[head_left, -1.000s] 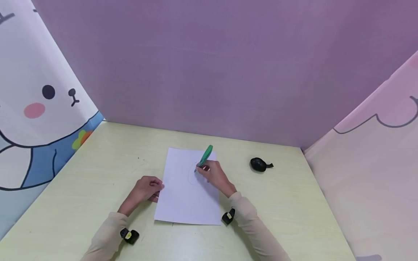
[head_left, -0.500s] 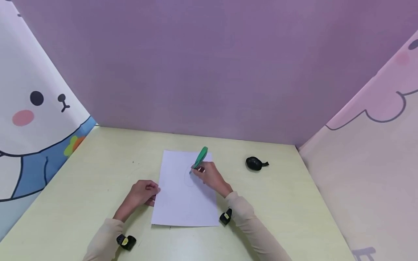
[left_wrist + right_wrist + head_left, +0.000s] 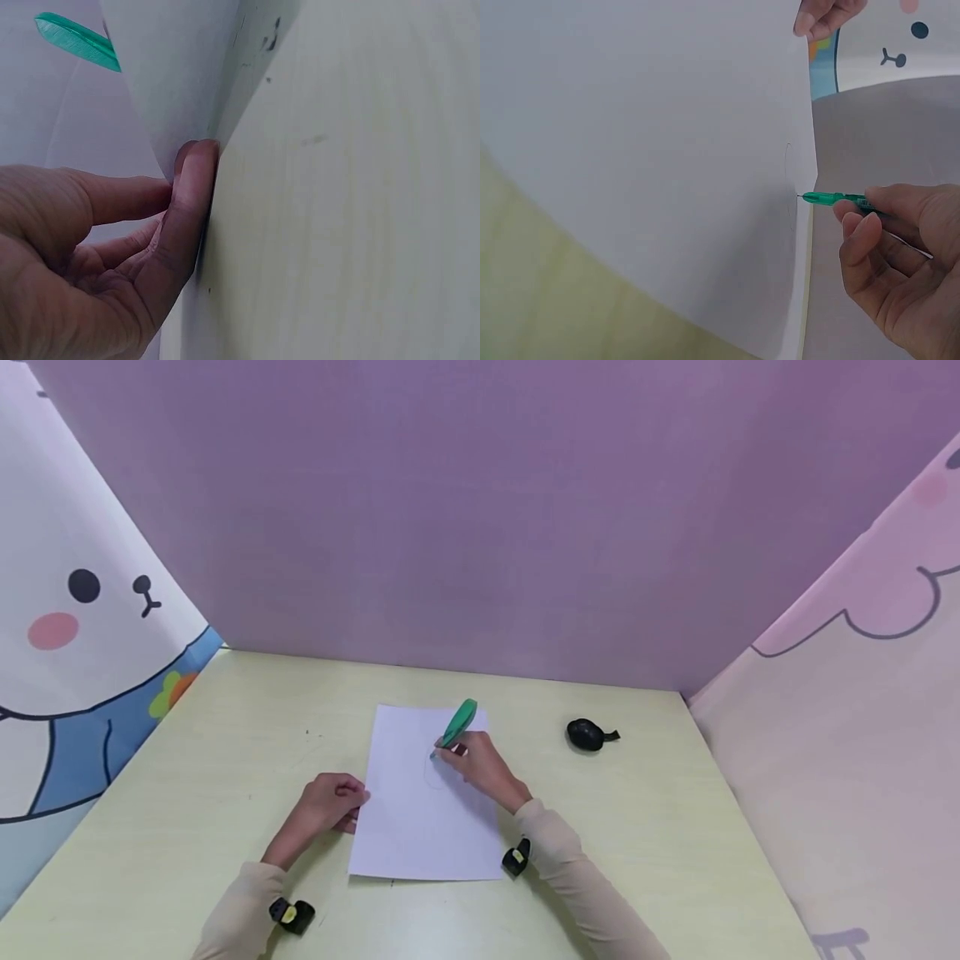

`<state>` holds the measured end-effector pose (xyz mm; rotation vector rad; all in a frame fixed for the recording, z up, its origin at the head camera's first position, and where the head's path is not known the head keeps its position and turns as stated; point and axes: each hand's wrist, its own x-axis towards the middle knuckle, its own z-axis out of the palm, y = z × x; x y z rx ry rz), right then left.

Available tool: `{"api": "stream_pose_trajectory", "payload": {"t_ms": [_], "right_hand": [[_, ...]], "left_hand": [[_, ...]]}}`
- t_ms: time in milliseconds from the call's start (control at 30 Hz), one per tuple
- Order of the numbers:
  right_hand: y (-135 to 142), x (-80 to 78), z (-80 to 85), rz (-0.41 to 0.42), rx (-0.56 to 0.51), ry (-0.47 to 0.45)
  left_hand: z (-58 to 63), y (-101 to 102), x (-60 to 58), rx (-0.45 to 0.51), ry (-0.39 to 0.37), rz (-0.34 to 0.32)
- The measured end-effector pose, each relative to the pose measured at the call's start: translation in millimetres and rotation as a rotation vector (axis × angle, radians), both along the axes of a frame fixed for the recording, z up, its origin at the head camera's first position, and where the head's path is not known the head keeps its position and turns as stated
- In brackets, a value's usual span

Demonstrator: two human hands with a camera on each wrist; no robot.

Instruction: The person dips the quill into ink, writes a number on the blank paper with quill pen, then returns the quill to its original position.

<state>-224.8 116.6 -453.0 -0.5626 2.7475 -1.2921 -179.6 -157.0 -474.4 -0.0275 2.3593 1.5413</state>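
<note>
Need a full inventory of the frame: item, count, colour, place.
table: 1, pale yellow, foreground
marks: several, dark, on table
paper: 1, white, on table, centre
drawn line: at least 1, thin, dark, on paper
pen: 1, green, over upper paper
rounded object: 1, black, table, right of paper
back panel: 1, purple, behind table
left panel: 1, white and blue cartoon print, left
right panel: 1, pink and pale, right
wrist devices: 2, black and yellow, one per forearm
sleeves: 2, beige, forearms
left hand: 1, bare, pinching paper's left edge
right hand: 1, bare, gripping pen
</note>
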Motion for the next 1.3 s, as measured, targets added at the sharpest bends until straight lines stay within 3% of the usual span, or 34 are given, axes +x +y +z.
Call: {"api": "stream_pose_trajectory", "payload": {"t_ms": [1300], "right_hand": [[-3.0,0.4,-3.4,0.011,-0.01,0.024]], "left_hand": [[-0.8,1.0,3.2,0.008,0.016,0.014]]}}
